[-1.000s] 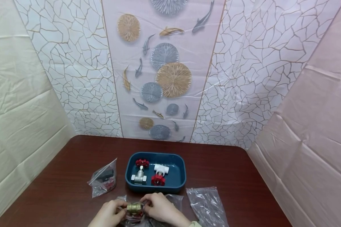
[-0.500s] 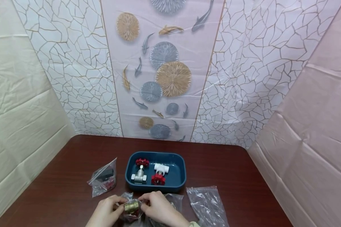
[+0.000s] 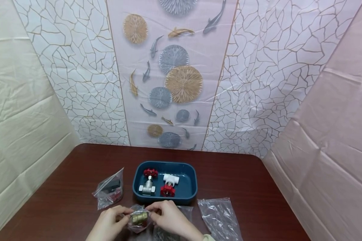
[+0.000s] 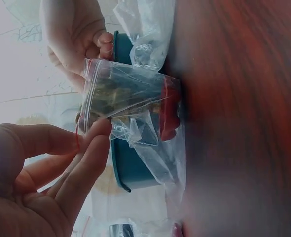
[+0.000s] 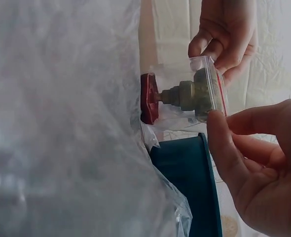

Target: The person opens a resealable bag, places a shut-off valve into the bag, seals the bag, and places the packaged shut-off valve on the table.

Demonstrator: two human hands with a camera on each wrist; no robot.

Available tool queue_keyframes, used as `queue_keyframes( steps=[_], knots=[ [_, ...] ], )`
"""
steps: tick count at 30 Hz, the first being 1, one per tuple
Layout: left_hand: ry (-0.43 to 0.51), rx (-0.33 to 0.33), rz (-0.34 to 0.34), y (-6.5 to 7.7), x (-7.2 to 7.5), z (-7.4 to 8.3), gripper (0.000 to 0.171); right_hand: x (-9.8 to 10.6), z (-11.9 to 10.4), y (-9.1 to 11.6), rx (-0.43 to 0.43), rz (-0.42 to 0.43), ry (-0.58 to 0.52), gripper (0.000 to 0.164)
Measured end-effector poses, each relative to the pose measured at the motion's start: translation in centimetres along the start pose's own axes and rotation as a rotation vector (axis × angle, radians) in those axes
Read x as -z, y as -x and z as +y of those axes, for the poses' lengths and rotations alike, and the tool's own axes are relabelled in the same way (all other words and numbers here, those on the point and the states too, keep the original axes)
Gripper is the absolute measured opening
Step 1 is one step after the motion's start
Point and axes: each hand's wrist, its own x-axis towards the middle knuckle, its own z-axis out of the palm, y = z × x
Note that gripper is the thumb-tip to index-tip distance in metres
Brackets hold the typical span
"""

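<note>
Printed cloth [image 3: 184, 83] with koi and round disc motifs hangs behind a dark red-brown table [image 3: 48, 201]. Near the table's front, the left hand [image 3: 107, 222] and the right hand [image 3: 172, 219] each pinch one side of a clear zip bag's lip between thumb and fingers, with a brass valve [image 3: 139, 218] inside that zip bag [image 3: 135, 229]. From the head view mainly the valve's brass body shows; the right wrist view adds its stepped neck and the red handwheel [image 5: 149, 101] below, so the valve is upside down. Both wrist views reveal a red line along the bag's lip; how wide the mouth gapes is hard to tell. Only the head view looks into the blue tray [image 3: 185, 189] just beyond the hands, where a silvery metal valve [image 3: 148, 188] lies beside a white plastic valve [image 3: 170, 180], each with a red handwheel. Left of the tray sits a filled plastic bag [image 3: 110, 192]; to its right lies a flat plastic bag [image 3: 221, 217].
</note>
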Motion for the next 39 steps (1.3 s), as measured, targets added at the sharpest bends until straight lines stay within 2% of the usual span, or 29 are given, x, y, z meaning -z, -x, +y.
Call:
queue_keyframes(
  steps=[4, 10, 18, 26, 29, 32, 39],
  knots=[
    [0.023, 0.004, 0.022, 0.1, 0.2, 0.3, 0.010, 0.1, -0.2, 0.1, -0.015, 0.004, -0.087, 0.020],
    [0.074, 0.054, 0.048, 0.0, 0.6, 1.3, 0.011, 0.2, -0.5, 0.2, 0.010, 0.035, -0.164, 0.021],
    [0.082, 0.043, 0.137, 0.2, 1.0, 2.1, 0.012, 0.6, -0.9, 0.2, 0.047, 0.029, -0.227, 0.022],
    [0.026, 0.025, 0.199, 0.2, 1.7, 3.4, 0.017, 1.2, -1.9, 0.4, 0.144, 0.043, -0.243, 0.023],
    [0.012, 0.014, 0.225, 0.1, 1.8, 3.8, 0.021, 1.3, -2.3, 0.4, 0.156, 0.060, -0.245, 0.024],
    [0.003, 0.013, 0.229, -0.1, 1.9, 3.9, 0.023, 1.4, -2.4, 0.4, 0.155, 0.068, -0.255, 0.024],
    [0.051, 0.026, 0.169, -0.3, 1.9, 4.0, 0.015, 1.4, -2.3, 0.4, 0.134, 0.071, -0.255, 0.022]
  ],
)
